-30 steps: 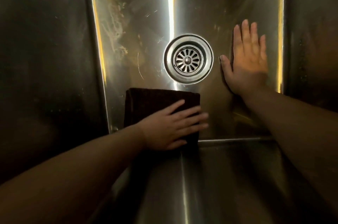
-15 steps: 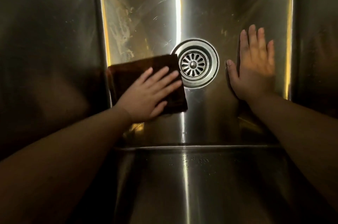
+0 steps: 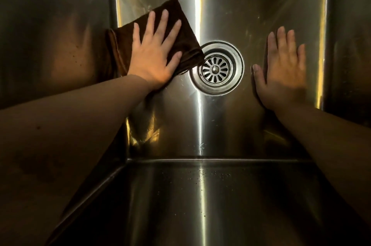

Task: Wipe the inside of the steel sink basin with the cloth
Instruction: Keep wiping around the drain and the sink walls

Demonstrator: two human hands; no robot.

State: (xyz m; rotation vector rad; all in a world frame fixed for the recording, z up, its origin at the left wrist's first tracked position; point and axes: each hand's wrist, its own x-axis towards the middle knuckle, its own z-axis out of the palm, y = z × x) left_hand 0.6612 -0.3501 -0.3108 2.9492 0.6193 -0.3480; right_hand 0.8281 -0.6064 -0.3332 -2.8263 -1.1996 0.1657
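**Cloth pressed flat on the sink floor, just left of the drain**

The left hand [image 3: 154, 54] lies palm down on a dark brown folded cloth [image 3: 189, 41], fingers straight and spread, pressing it onto the floor of the steel sink [image 3: 226, 125]. The cloth sits in the far left part of the floor. Its left edge meets the left wall [image 3: 50, 34], and its near right corner touches the rim of the round drain [image 3: 215, 69].

The right hand [image 3: 283, 73] holds nothing. It rests flat on the bare steel to the right of the drain, fingers straight and close together, the thumb pointing out toward the drain. It is well apart from the cloth.

The drain has a strainer with slots fanning out from a small centre knob. The steel is brushed and shiny, with fine scratches on the far half of the floor. A bright streak of reflected light [image 3: 197, 105] runs from the far edge over the drain to the near wall [image 3: 200, 195]. Small specks or droplets dot the top of that near wall. The light is warm and dim, and the side walls are dark. Both bare forearms reach in from the lower corners
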